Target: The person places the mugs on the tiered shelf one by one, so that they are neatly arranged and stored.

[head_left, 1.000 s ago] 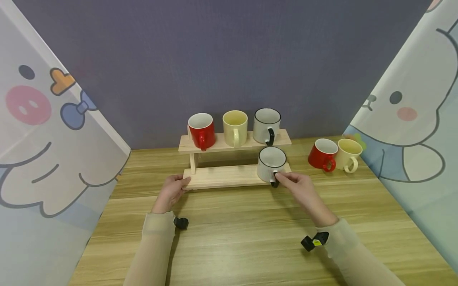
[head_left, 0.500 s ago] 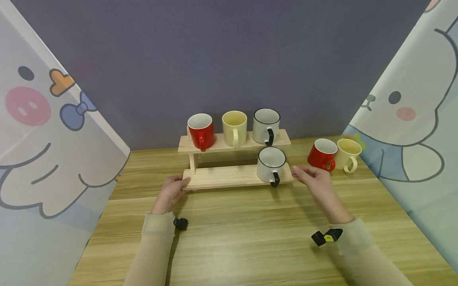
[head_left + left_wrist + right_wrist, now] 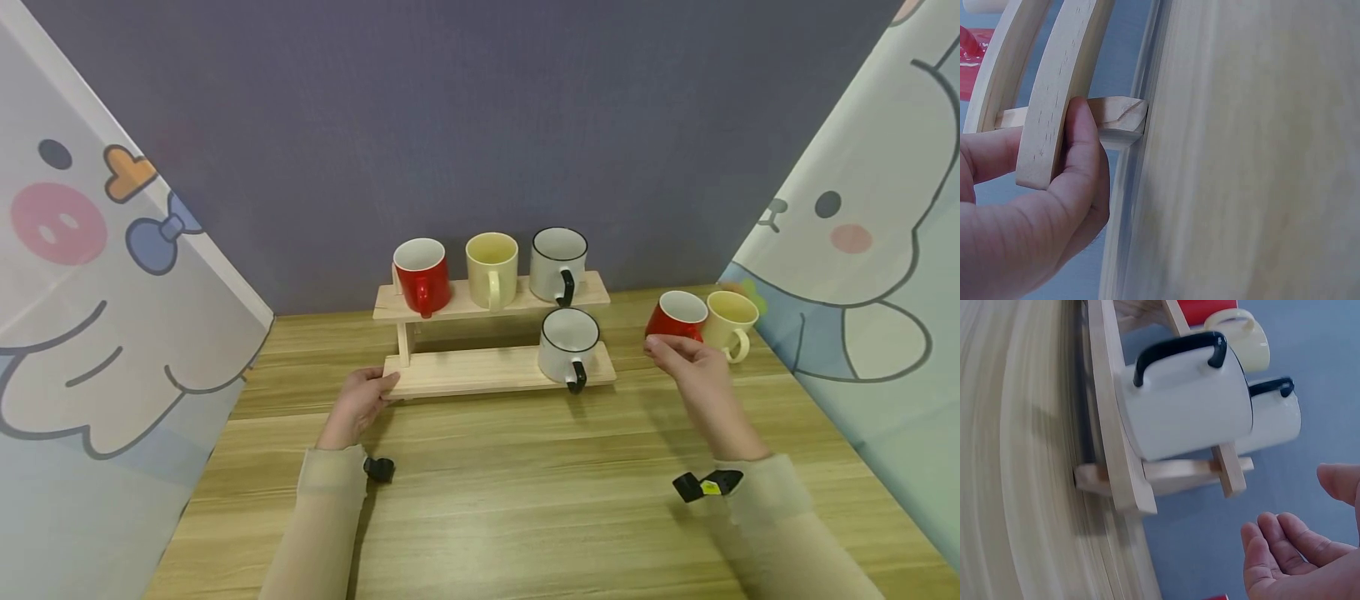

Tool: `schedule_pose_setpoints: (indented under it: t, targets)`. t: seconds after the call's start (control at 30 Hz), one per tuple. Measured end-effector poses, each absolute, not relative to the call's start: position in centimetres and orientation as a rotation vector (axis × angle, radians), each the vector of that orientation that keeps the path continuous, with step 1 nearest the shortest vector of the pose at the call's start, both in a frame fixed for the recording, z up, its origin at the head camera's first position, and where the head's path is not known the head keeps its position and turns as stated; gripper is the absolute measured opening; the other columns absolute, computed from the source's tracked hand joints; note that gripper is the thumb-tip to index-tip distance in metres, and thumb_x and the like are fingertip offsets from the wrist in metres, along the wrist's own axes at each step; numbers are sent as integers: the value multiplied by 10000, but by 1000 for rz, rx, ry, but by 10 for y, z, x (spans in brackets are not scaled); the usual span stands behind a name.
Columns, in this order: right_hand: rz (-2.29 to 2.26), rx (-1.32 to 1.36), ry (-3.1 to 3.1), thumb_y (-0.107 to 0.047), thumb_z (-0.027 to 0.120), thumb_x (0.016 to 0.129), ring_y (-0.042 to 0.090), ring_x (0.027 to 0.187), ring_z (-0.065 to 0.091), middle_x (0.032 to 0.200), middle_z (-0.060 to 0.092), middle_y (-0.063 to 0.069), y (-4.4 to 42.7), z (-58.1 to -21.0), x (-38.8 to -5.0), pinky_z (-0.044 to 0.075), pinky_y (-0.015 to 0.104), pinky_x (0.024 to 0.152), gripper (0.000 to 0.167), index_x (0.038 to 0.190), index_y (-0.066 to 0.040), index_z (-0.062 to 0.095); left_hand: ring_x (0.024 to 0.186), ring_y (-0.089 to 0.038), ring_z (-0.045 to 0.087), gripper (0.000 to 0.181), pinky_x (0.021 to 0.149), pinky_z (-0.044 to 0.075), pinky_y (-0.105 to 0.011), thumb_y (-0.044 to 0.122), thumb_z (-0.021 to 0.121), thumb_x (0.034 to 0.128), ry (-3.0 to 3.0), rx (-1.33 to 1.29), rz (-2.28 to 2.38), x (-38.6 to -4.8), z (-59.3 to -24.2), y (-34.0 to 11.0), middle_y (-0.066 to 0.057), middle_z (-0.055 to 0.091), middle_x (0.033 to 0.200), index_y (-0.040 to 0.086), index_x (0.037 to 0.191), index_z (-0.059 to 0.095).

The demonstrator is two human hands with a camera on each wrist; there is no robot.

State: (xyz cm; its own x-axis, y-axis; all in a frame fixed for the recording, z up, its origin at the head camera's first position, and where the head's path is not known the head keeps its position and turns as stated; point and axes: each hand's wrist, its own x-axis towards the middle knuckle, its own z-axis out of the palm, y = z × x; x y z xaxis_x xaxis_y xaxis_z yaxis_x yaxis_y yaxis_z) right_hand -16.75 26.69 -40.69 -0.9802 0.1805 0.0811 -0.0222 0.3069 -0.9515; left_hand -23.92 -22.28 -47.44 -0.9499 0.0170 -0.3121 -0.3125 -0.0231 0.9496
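My left hand grips the left end of the lower board of a two-tier wooden shelf; in the left wrist view the thumb and fingers pinch the board's end. At the right end of that board stands a white mug with a black rim and black handle, no hand on it. My right hand hovers in front of a red mug on the table, hiding part of its handle. In the right wrist view this hand is empty, thumb apart from loosely bent fingers.
On the upper board stand a red mug, a yellow mug and a black-rimmed white mug. A second yellow mug stands close beside the table's red mug. A dark wall rises behind the wooden table.
My right hand has let go of the lower white mug's handle and moved right to the red mug on the table. My left hand has stayed on the shelf.
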Motion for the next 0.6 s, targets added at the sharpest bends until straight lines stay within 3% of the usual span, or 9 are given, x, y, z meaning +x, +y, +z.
schedule_pose_setpoints:
  t: [0.2,0.4,0.6]
  targets:
    - [1750,-181,-2323,-351,669,1012,70,1006,607,1070,705,-78,282,-409,-170,466,136,828,529,1305,86,613,1140,-334,573,550,879,545,-303,76,566,1061,2004,-325,2077,-239,-474,-222,-315,440,1359,-187,1476,319]
    - [1853,-196,-2157,-237,721,985,66,913,622,982,700,-99,295,-414,-174,493,134,790,361,1204,45,667,1110,-299,592,553,880,543,-295,85,568,1061,2010,-331,2071,-239,-473,-222,-307,449,1356,-180,1480,321]
    - [1790,-256,-2164,-251,734,976,58,939,610,990,697,-137,309,-416,-177,452,137,783,322,1193,-15,698,1119,-306,585,568,891,539,-302,95,574,1060,2011,-343,2060,-239,-473,-223,-306,448,1360,-176,1487,315]
